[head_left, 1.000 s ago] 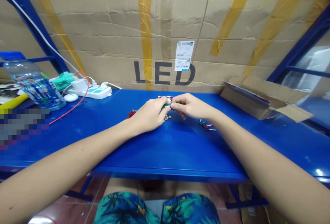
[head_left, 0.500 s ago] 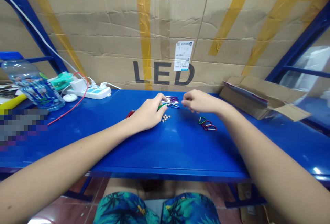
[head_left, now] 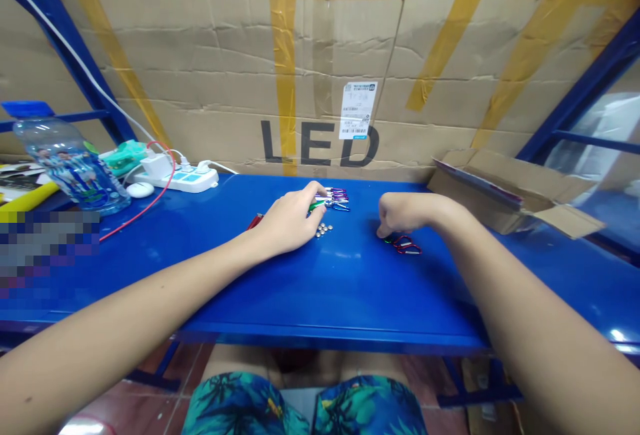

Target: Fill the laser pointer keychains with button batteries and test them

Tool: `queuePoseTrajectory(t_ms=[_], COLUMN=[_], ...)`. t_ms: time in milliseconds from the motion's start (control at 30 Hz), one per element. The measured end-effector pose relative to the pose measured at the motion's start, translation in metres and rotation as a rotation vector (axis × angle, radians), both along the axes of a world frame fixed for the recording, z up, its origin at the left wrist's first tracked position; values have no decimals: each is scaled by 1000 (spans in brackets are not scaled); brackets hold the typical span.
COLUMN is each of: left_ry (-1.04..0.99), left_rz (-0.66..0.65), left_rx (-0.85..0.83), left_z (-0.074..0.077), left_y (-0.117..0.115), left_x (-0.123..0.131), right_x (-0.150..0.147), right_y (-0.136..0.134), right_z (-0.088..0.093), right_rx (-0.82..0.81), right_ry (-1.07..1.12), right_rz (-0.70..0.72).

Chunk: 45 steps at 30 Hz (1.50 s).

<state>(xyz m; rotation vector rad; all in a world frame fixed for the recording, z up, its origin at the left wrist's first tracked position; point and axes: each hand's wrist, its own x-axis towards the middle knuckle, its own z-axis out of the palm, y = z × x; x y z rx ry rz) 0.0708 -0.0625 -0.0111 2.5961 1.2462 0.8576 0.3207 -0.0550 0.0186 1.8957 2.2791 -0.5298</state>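
Note:
My left hand rests on the table with its fingers curled and closed around a slim green metal piece; most of that piece is hidden. Just beyond the fingertips lies a row of blue and purple carabiners, attached to slim parts that my hand partly covers. Small silver button-shaped pieces sit by my left thumb. My right hand reaches down with its fingers pinched on a green carabiner, still at the table surface. Beside it are red carabiners. Slim red pieces show behind my left wrist.
An open cardboard box stands at the right rear. On the left are a water bottle, a white power strip and a red cable. A large taped carton stands along the back of the blue table.
My right hand has moved right and down onto the green carabiner, covering most of it. My left hand keeps its place on the green piece.

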Motion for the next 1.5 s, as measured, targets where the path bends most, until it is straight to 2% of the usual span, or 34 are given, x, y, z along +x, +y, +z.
queuePoseTrajectory(t_ms=[100,200,300,433,533,633,900,1033,1233,1400,1500], left_ry=[16,3,-32,-140,-168,-147,-173,-169,-165,-193,-227], left_rz=[13,-10,-55,-180,-247,-249,-210,-202,-205,-158,-113], left_rx=[6,2,-15,-62,-96,-80,35,64,76,19,-45], left_z=[1,0,-1,0,1,3,4,2,0,-2,-3], left_y=[-1,-1,-1,-2,-3,-3,2,2,2,4,3], left_x=[0,0,0,1,2,1,-1,-2,-2,-1,-1], right_x=[-19,-31,-32,-29,-29,-30,-45,-54,-60,-57,-54], right_y=[-5,-11,-14,-16,-17,-15,-7,-9,-14,-12,-9], right_z=[-3,-2,3,9,9,3,-13,-17,-17,-20,-21], right_rx=[67,62,2,-145,-306,-398,-253,-190,-29,224,441], right_ry=[53,168,427,765,915,1040,1342,1382,1319,1055,852], right_rz=[50,112,180,278,250,216,1,-90,-53,38,105])
